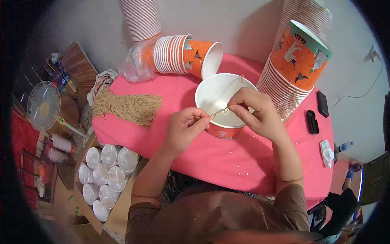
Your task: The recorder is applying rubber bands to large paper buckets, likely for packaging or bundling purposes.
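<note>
Nearest the camera, the wearer's brown shirt (219, 213) spanned the lower edge, with both bare forearms extending over a pink-covered table (199, 166). Left hand (186, 129): thumb and forefinger were pinched together on one end of a thin tan cord (219, 112). Right hand (260, 110): thumb and forefinger were clamped on the cord farther along. The cord lay above the near part of a white-lined bucket (209, 91), its long axis slanting from lower left to upper right between the two pinches. A fine strand rose toward the bucket's far rim; whether it joined the cord could not be told. The bucket stood upright, axis vertical, mouth facing up, its orange printed wall showing on the near side.

To the left lay a bundle of tan cords (128, 107), its long axis running roughly left to right. Behind it, a nested bucket stack (170, 55) rested on its side, mouth pointing right; a second, taller stack (294, 69) leaned rightward beside the right hand.
</note>
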The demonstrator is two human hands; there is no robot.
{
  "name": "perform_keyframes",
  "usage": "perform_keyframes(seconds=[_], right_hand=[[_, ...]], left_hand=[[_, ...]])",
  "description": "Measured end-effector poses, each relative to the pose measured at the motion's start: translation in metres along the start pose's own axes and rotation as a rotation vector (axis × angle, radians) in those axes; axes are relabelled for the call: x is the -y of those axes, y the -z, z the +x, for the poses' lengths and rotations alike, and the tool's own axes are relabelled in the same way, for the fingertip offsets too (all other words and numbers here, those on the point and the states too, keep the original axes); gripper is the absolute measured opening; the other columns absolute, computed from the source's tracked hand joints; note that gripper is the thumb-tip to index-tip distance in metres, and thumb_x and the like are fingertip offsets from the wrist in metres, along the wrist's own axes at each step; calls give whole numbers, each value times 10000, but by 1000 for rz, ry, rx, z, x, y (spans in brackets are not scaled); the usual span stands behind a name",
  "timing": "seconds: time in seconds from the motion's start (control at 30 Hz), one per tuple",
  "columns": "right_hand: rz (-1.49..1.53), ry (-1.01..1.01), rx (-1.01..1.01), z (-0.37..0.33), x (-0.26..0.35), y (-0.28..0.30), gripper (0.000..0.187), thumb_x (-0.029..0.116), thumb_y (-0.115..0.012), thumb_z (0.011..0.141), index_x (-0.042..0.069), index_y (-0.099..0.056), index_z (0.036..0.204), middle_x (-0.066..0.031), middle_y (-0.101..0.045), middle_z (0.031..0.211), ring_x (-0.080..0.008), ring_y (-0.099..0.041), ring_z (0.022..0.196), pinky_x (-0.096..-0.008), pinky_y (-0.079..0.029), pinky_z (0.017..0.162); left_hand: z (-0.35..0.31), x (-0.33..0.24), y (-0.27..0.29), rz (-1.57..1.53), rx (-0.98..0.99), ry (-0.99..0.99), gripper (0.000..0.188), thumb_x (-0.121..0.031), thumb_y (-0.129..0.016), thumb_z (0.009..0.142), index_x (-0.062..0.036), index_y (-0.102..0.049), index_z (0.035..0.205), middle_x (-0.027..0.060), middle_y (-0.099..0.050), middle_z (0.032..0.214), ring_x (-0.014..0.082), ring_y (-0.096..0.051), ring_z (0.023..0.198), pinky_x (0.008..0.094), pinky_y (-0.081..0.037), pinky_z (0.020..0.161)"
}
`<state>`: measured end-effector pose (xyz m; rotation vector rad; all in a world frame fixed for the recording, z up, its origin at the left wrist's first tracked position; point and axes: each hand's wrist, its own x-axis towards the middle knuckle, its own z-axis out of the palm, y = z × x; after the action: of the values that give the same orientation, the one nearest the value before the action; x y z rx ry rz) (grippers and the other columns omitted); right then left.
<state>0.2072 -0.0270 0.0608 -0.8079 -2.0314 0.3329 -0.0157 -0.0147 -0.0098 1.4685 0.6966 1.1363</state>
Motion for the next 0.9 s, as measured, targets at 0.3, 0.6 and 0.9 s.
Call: perform_keyframes(seconds=[0.3, 0.6, 0.9], right_hand=[[-94, 147, 102, 2, 2, -18, 71, 71, -693, 806, 20, -650, 828, -93, -616, 774, -263, -607, 695, -358, -452, 602], [-61, 115, 89, -1, 0, -23, 75, 74, -697, 810, 21, -647, 791, -92, -621, 741, -258, -617, 693, -359, -462, 608], [98, -142, 213, -3, 1, -25, 145, 114, -617, 912, -23, -601, 866, -140, -585, 717, -251, -575, 647, -351, -452, 612]], left_hand=[[-6, 3, -2, -371, 107, 155, 103, -73, -543, 957, -19, -604, 1019, -64, -520, 740, -7, -369, 537, 167, -278, 468], [-9, 2, -13, -304, 47, 141, 96, -36, -586, 931, -28, -618, 1022, -69, -515, 748, -13, -389, 563, 162, -284, 488], [-9, 12, -21, 41, -103, -185, 93, 33, -630, 864, -35, -572, 891, -53, -543, 752, 12, -484, 637, 189, -384, 542]])
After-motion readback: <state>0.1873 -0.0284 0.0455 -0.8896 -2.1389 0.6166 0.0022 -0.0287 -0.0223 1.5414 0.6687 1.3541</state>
